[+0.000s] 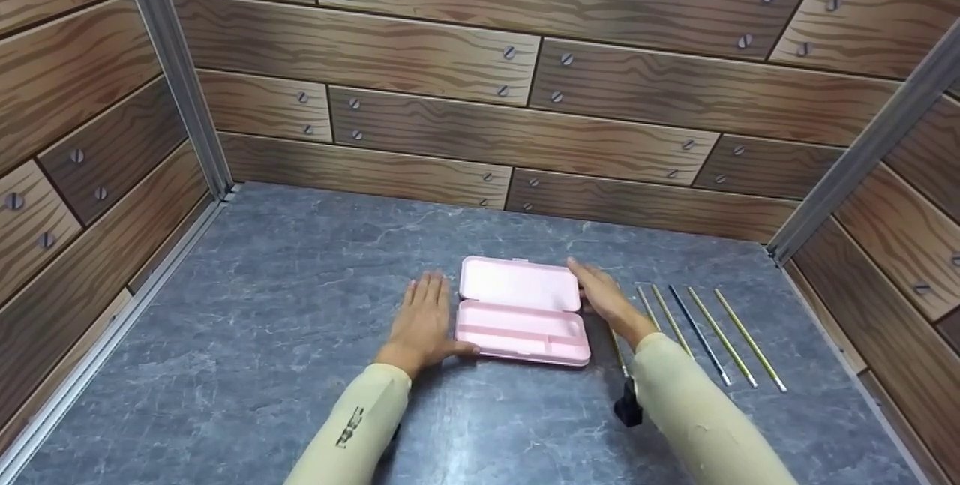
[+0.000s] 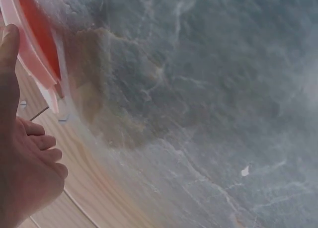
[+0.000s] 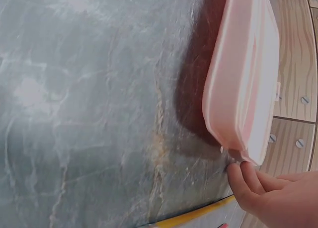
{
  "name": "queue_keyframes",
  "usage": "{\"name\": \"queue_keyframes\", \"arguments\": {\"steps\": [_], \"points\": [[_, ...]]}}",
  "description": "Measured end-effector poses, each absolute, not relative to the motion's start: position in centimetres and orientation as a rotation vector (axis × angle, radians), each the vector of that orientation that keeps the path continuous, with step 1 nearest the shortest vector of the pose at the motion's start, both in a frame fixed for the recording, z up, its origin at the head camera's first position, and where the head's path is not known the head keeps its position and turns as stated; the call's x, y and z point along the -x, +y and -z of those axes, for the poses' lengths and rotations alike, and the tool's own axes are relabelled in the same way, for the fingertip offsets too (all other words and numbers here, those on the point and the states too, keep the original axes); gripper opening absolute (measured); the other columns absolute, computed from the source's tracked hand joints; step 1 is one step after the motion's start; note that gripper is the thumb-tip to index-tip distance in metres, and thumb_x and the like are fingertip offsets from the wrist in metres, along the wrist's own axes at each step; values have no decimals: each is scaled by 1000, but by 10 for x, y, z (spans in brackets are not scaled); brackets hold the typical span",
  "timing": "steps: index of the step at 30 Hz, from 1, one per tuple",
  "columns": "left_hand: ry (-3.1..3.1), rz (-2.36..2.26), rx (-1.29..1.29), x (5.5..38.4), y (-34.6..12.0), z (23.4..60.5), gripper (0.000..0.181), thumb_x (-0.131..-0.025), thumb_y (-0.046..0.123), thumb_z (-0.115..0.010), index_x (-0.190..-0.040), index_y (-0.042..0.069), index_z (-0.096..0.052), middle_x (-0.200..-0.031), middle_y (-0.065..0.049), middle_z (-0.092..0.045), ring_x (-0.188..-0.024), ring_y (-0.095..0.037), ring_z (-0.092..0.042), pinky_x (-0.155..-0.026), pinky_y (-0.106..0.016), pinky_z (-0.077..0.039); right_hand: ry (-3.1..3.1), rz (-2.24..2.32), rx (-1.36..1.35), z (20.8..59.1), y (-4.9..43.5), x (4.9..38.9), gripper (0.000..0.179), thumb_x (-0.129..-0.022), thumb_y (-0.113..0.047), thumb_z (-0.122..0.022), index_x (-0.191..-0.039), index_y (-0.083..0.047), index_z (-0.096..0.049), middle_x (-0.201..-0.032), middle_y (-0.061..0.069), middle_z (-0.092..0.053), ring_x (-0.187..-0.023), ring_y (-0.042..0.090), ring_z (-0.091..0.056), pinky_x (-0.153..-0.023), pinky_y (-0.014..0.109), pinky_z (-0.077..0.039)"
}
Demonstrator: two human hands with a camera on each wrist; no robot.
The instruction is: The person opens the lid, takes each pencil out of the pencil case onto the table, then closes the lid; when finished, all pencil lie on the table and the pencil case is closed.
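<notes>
A pink pencil case [image 1: 517,331] lies unfolded on the grey table, its lid tipped back toward the far wall. Its tray, split into compartments, holds nothing. My left hand [image 1: 424,320] is at its left side, fingers straight and pointing away, with the thumb reaching over the near left corner. In the left wrist view that thumb [image 2: 9,46] lies against the pink wall. My right hand [image 1: 606,297] is at the right edge of the lid. The right wrist view shows its fingertips [image 3: 238,181] right at the case's corner by the hinge, only slightly bent.
Several pencils, among them a dark blue one [image 1: 699,335] and a yellow one [image 1: 750,340], lie side by side right of the case. Another pencil [image 1: 618,350] is partly under the right wrist, near a small black block [image 1: 628,404]. Wood-patterned walls [image 1: 435,118] enclose the table [image 1: 300,260].
</notes>
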State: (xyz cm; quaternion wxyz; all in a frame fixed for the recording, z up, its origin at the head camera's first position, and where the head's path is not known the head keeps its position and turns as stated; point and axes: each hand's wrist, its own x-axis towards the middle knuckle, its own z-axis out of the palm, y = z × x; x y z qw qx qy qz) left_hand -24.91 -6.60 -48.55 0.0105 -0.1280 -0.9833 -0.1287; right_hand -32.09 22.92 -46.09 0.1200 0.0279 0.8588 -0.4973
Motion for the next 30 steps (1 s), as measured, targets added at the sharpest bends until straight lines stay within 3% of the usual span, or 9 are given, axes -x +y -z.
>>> {"name": "queue_keyframes", "arguments": {"steps": [12,19,22,26,30], "points": [[-3082,362,413,248,-67,490,124,-71,70,-78,-154,-7,-28,-162,-26,-28,-153,-39,-23,-130,-51,-17,2493,1510,-98,461,231,321,85,-105,-50,-42,-158,8,-11,-158,31,-32,-139,37,-42,-117,53,-40],[-3073,376,412,247,-67,490,124,-71,69,-79,-154,-8,-29,-162,-26,-29,-153,-39,-24,-130,-51,-18,2500,1570,-75,458,232,318,83,-105,-45,-44,-157,9,-10,-165,28,-17,-150,37,-28,-124,54,-31],[-3070,374,413,246,-67,490,124,-70,68,-80,-153,-8,-31,-161,-26,-30,-153,-39,-25,-129,-51,-19,2509,1578,-64,457,232,318,83,-105,-45,-46,-158,7,-11,-164,29,-19,-150,39,-28,-124,54,-30],[-3074,397,433,246,-69,490,126,-69,70,-80,-154,-8,-30,-162,-26,-29,-153,-39,-25,-129,-52,-17,2523,1588,-63,457,231,318,79,-105,-42,-49,-159,3,-14,-157,31,-33,-143,41,-40,-122,54,-34],[-3082,491,429,246,-75,490,121,-77,75,-69,-154,-8,-28,-163,-26,-27,-154,-39,-22,-130,-53,-14,2535,1580,-55,458,230,318,75,-105,-39,-48,-159,2,-17,-152,32,-40,-137,43,-47,-120,54,-37]]}}
